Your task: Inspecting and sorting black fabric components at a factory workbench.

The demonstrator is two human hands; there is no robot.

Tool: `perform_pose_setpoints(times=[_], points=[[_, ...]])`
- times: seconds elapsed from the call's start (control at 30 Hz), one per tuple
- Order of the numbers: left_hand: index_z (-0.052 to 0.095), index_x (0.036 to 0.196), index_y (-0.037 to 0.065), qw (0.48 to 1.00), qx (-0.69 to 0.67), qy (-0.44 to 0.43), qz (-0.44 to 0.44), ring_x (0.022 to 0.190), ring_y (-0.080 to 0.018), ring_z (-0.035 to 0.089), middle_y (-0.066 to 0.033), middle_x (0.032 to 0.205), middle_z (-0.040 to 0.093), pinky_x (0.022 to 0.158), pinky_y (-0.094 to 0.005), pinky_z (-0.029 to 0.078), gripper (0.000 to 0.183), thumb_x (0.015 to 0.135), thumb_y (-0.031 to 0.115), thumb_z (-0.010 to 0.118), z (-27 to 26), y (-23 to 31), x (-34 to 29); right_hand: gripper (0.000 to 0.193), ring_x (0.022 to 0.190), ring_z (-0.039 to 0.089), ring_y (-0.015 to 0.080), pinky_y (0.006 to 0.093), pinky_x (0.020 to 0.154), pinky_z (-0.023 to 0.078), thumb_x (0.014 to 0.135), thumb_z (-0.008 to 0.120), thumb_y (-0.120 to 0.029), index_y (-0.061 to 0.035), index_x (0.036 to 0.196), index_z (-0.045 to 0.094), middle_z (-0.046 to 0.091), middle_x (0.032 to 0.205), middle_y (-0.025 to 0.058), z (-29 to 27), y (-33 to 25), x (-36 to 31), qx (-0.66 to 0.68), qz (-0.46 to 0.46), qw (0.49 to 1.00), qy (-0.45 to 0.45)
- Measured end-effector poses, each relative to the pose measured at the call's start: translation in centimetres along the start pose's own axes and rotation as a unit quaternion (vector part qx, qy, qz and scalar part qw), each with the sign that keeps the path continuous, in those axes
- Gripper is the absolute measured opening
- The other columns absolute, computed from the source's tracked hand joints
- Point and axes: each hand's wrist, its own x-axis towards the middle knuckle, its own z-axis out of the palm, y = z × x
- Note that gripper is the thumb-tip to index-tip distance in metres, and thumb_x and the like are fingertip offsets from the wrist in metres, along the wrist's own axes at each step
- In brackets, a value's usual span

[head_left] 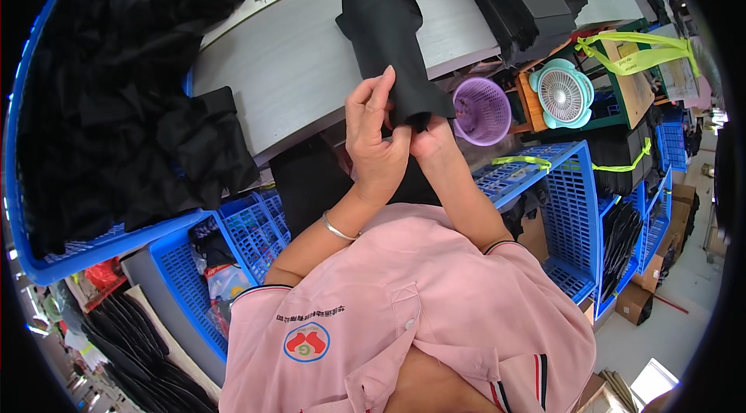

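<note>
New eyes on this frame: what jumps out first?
Probably the black fabric piece at upper centre, over the grey tabletop, with the left hand at its near end and the right hand partly hidden by it. Next, the bright purple basket just right of the hands and the turquoise fan beyond it. At left, a heap of black fabric fills a big blue crate.

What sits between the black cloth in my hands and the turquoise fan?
In the head view, the purple basket shows between the black cloth and the turquoise fan, with orange-brown wood nearer the fan.
</note>
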Motion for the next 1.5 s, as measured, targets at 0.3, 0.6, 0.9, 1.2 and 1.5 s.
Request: perform_pose_setpoints(times=[0.3, 0.6, 0.9, 1.2, 1.5], points=[[0.041, 0.151, 0.0, 0.992, -0.117, -0.055, -0.016, 0.1, -0.009, 0.056, -0.011, 0.136, 0.048, 0.081, -0.0256, 0.054, 0.063, 0.09, -0.007, 0.055, -2.8, -1.5, -0.1, 0.035, 0.109, 0.063, 0.0268, 0.0414, 0.093, 0.054, 0.093, 0.068, -0.021, -0.0061, 0.124, 0.061, 0.064, 0.12, 0.0119, -1.0, 0.5, 2.3, -0.22, -0.159, 0.96, 0.064], [0.065, 0.124, -0.001, 0.88, -0.266, 0.068, -0.388, 0.078, -0.01, 0.065, -0.0052, 0.1, 0.07, 0.069, -0.0262, 0.056, 0.03, 0.099, 0.013, 0.054, -4.2, -7.8, -1.5, 0.035, 0.107, 0.059, 0.0186, 0.0312, 0.097, 0.046, 0.089, 0.068, -0.006, 0.0028, 0.122, 0.062, 0.064, 0.116, 0.009, 0.3, -1.8, 3.5, -0.635, -0.045, 0.771, -0.031], [0.066, 0.11, -0.003, 0.824, -0.328, -0.026, -0.461, 0.074, -0.0085, 0.06, -0.0029, 0.093, 0.068, 0.065, -0.0247, 0.048, 0.023, 0.097, 0.006, 0.049, -0.5, -10.6, -3.6, 0.024, 0.082, 0.069, 0.0299, 0.0424, 0.073, 0.055, 0.074, 0.068, -0.012, -0.0044, 0.097, 0.069, 0.069, 0.093, 0.0126, -1.1, 3.4, 4.1, -0.953, -0.278, 0.104, 0.059], [0.066, 0.108, -0.001, 0.782, -0.289, -0.064, -0.549, 0.099, -0.0164, 0.064, -0.0089, 0.109, 0.068, 0.082, -0.0319, 0.051, 0.019, 0.093, 0.009, 0.061, -0.2, -9.6, -3.6, 0.038, 0.106, 0.063, 0.0392, 0.0527, 0.094, 0.047, 0.08, 0.062, -0.014, -0.0032, 0.116, 0.066, 0.066, 0.108, 0.0193, -1.5, 3.6, 3.3, -0.951, -0.19, 0.242, 0.013], [0.071, 0.103, -0.002, 0.778, -0.279, -0.145, -0.543, 0.089, -0.0179, 0.064, -0.0096, 0.097, 0.072, 0.082, -0.0305, 0.049, 0.023, 0.093, 0.018, 0.068, -1.5, -11.8, -5.7, 0.029, 0.103, 0.066, 0.0366, 0.05, 0.089, 0.053, 0.086, 0.061, -0.025, -0.0103, 0.109, 0.071, 0.068, 0.111, 0.0177, -2.6, 2.8, 4.3, -0.935, -0.325, 0.112, -0.085]])
